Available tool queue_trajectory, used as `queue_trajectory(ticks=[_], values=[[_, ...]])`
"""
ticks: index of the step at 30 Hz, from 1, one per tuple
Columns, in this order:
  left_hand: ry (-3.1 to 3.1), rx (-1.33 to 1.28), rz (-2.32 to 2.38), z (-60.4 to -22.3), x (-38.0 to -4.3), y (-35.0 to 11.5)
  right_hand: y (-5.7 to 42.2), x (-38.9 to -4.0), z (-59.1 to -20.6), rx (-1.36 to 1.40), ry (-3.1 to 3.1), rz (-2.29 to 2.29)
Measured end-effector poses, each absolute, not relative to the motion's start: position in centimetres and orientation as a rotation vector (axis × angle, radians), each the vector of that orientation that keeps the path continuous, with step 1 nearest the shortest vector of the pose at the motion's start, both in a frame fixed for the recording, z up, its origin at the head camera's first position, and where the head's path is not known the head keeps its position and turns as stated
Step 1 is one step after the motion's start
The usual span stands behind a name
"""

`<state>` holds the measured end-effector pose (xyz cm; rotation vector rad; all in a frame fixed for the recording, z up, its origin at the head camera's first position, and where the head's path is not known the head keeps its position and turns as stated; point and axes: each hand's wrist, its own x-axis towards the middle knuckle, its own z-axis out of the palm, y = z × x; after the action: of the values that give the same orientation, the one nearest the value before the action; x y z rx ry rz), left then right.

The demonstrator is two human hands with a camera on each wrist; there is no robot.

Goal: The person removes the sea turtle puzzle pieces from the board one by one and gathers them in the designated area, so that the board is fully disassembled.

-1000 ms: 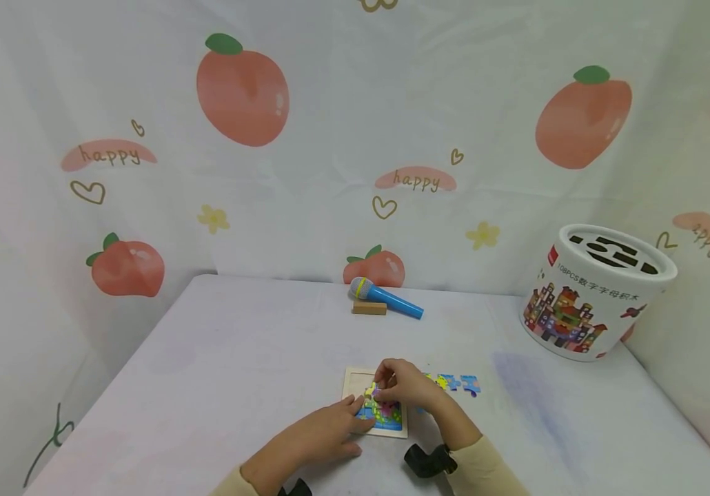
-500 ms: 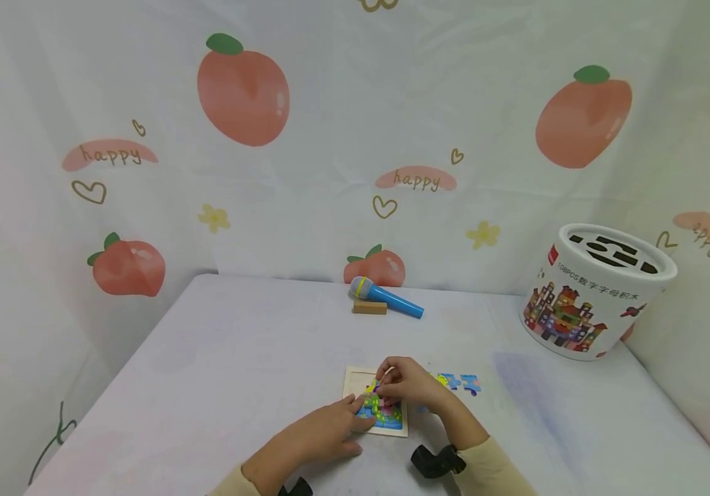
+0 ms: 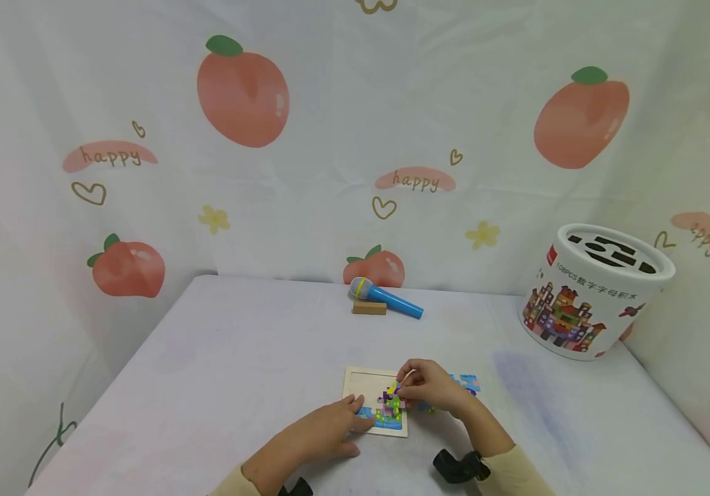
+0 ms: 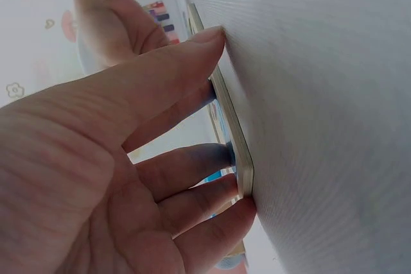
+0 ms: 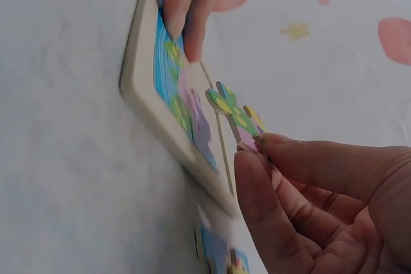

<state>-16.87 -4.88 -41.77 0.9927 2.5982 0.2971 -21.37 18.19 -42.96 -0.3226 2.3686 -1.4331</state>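
Note:
My right hand (image 3: 432, 387) pinches a green jigsaw piece (image 5: 234, 110) with yellow spots between thumb and fingertips. It holds the piece tilted above the right part of a wooden puzzle tray (image 3: 364, 375). Assembled pieces (image 3: 386, 421) in blue, green and purple lie along the tray's near side and right side; bare wood shows at upper left. My left hand (image 3: 324, 434) rests on the tray's near left corner, fingers (image 4: 186, 165) extended over the rim. Its thumb touches the tray's edge in the left wrist view.
Loose jigsaw pieces (image 3: 468, 383) lie right of the tray, partly behind my right hand. Farther back are a blue toy microphone (image 3: 395, 302) and a brown wooden block (image 3: 369, 308). A white printed bucket (image 3: 569, 310) stands at the back right.
My right hand has moved right from the tray's middle, carrying the spotted piece; bare wood now shows where green and yellow pieces were. My left hand has stayed in place.

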Motion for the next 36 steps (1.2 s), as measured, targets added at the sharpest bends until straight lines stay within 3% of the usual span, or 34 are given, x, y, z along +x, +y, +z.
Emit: queue_trajectory(ticks=[36], values=[[2.624,0.962,0.311,-42.1,-16.7,-4.9,26.4,-19.4,-43.3,-0.184,2.393,-1.461]])
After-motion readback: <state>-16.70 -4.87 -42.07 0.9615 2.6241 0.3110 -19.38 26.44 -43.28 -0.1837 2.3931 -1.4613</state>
